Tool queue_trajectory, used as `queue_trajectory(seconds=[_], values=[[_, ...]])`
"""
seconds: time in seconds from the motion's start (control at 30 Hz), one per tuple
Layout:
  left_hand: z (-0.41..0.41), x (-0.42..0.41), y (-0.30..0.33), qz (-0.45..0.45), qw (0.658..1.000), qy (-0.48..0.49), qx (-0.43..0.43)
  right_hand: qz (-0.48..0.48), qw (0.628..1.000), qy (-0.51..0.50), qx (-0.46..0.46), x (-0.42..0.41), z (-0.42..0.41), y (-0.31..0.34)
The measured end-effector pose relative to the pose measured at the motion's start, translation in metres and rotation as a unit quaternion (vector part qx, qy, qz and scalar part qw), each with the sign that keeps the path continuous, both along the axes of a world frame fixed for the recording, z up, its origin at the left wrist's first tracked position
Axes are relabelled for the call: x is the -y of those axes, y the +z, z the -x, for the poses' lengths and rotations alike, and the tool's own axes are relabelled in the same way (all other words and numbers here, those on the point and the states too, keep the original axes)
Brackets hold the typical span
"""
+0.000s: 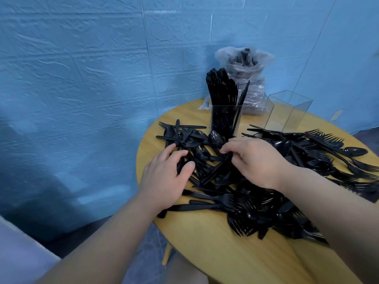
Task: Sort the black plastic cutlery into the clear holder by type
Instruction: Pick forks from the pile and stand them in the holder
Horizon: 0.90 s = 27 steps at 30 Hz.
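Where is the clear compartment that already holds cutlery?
In the head view, the filled compartment stands at the table's far edge, just beyond both hands, left of the two empty compartments and in front of the plastic bag.

Two bare forearms reach up from the lower edge of the frame toward its centre. The left hand [166, 177] lies palm down, fingers loosely curved and spread. The right hand [256, 160], just right of centre, is palm down, its fingertips [224, 150] drawn together in a pinch.
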<state>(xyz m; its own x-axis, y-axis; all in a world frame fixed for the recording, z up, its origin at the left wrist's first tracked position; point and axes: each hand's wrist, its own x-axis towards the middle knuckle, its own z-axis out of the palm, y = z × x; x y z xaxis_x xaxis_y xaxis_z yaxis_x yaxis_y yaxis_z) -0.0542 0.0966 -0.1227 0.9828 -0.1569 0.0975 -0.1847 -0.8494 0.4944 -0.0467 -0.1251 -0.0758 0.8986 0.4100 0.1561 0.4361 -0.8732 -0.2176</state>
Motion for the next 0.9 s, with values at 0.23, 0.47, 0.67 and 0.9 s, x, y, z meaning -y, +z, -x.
queue_trajectory(seconds=[0.23, 0.47, 0.67, 0.9], values=[[-0.003, -0.003, 0.001, 0.075, 0.997, 0.006, 0.001, 0.015, 0.997, -0.021, 0.067, 0.001, -0.009, -0.002], [-0.031, -0.007, 0.005, 0.032, 0.997, -0.067, 0.000, 0.089, 0.995, -0.038, 0.035, -0.012, -0.022, -0.008], [-0.036, -0.007, 0.000, 0.029, 0.999, -0.038, 0.010, 0.068, 0.995, -0.042, 0.052, -0.025, -0.047, -0.007], [-0.036, -0.008, -0.001, 0.115, 0.990, 0.042, 0.066, 0.083, 0.993, -0.084, -0.001, -0.047, -0.062, -0.010]])
